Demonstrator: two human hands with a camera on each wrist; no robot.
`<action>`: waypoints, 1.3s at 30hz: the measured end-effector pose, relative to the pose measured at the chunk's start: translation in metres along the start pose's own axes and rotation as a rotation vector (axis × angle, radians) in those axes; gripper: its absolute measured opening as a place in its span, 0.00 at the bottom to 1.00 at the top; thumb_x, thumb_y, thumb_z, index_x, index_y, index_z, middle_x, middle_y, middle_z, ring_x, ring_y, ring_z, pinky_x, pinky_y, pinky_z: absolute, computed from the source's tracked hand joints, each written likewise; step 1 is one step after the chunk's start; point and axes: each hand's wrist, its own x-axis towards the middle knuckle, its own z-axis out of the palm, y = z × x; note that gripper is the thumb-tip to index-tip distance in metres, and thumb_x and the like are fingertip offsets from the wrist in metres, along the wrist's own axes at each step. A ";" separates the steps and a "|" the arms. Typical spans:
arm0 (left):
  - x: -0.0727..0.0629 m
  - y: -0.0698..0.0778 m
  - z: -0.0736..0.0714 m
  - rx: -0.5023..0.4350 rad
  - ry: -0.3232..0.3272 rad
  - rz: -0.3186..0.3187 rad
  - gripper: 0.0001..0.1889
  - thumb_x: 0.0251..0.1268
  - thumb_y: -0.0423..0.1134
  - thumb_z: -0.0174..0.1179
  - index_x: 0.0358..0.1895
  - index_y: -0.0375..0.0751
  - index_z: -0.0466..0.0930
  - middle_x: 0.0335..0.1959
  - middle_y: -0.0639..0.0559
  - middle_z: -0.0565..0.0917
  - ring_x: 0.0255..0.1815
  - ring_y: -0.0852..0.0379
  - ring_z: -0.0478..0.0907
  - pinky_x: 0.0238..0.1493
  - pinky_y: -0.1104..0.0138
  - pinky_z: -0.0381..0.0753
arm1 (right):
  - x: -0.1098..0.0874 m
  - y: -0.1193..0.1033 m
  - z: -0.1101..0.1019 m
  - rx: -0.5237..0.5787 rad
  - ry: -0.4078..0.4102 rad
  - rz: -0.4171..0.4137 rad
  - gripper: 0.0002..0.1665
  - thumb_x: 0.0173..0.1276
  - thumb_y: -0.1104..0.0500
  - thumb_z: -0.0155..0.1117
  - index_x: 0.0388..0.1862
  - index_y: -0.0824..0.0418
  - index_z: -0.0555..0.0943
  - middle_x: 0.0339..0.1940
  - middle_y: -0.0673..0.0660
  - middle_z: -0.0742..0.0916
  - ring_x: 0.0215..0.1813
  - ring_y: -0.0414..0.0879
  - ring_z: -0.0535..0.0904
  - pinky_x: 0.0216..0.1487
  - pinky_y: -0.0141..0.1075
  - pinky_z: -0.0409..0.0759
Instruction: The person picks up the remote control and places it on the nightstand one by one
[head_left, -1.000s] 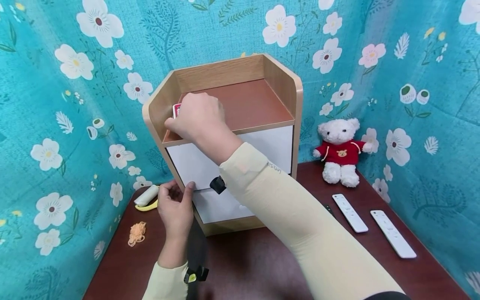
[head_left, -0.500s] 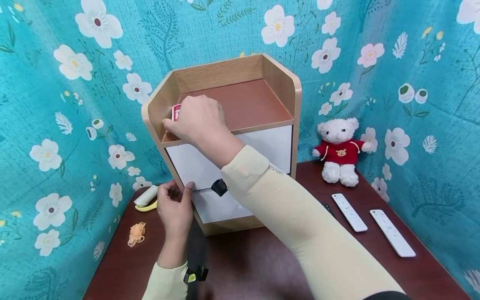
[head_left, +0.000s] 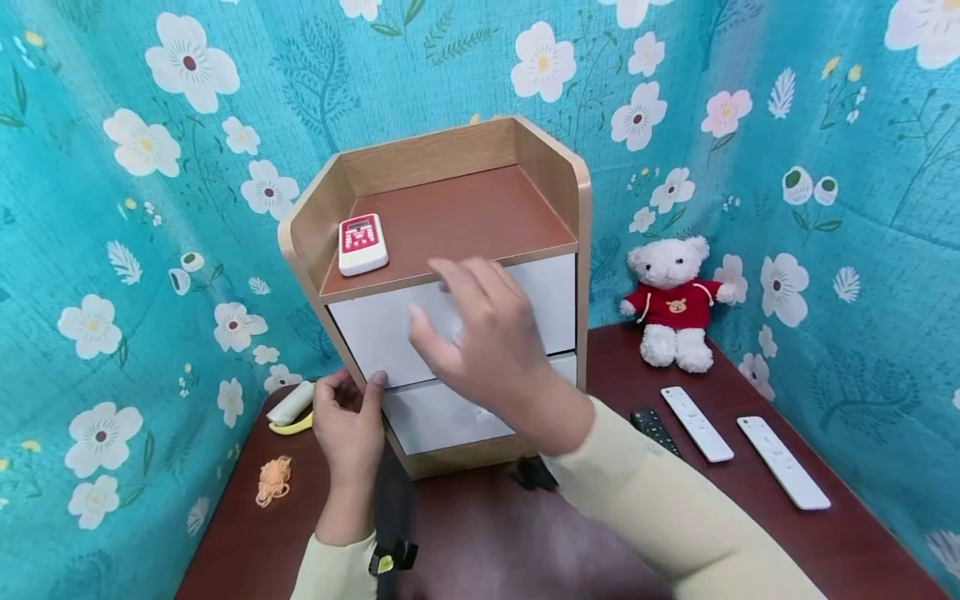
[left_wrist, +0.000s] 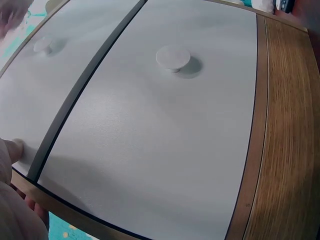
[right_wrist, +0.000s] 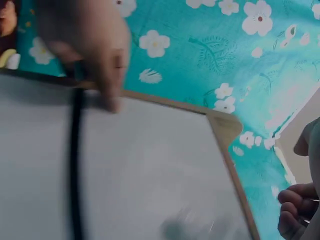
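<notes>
1 calculator [head_left: 363, 245] atop a cabinet [head_left: 465, 208], front left

Left hand [head_left: 349, 427] grips the cabinet's left edge; a firm brace should steady it. Right hand [head_left: 493, 343] hangs before the upper drawer [head_left: 384, 337], fingers loosely spread, holding nothing.

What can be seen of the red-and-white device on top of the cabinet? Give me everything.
The red-and-white device has a white, plastic-looking body with rounded corners, and a red face bearing light keys below a small display; its markings are too small to read. It lies face up on the brown top panel, near the front left corner, display end toward the back. Contact with the left side wall can't be judged. Neither left grip nor right grip touches it.
</notes>
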 end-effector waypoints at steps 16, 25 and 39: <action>-0.001 0.002 -0.003 0.044 0.017 -0.016 0.26 0.73 0.45 0.75 0.60 0.31 0.76 0.47 0.46 0.81 0.48 0.59 0.77 0.49 0.79 0.77 | -0.154 0.083 -0.052 0.011 0.022 0.177 0.39 0.81 0.33 0.60 0.62 0.68 0.81 0.52 0.61 0.88 0.51 0.53 0.84 0.59 0.23 0.77; 0.000 -0.002 0.000 0.026 0.012 -0.006 0.26 0.71 0.43 0.76 0.59 0.29 0.76 0.46 0.46 0.82 0.46 0.58 0.78 0.47 0.79 0.78 | -0.216 0.118 -0.075 -0.089 -0.062 0.326 0.34 0.64 0.54 0.82 0.64 0.68 0.81 0.57 0.62 0.88 0.56 0.56 0.83 0.65 0.20 0.70; 0.001 -0.002 0.001 -0.013 0.005 -0.002 0.26 0.71 0.45 0.76 0.59 0.30 0.77 0.47 0.48 0.82 0.47 0.58 0.79 0.48 0.78 0.79 | -0.278 0.153 -0.106 -0.297 -0.084 0.511 0.38 0.52 0.59 0.89 0.61 0.68 0.83 0.54 0.68 0.87 0.57 0.66 0.83 0.65 0.42 0.80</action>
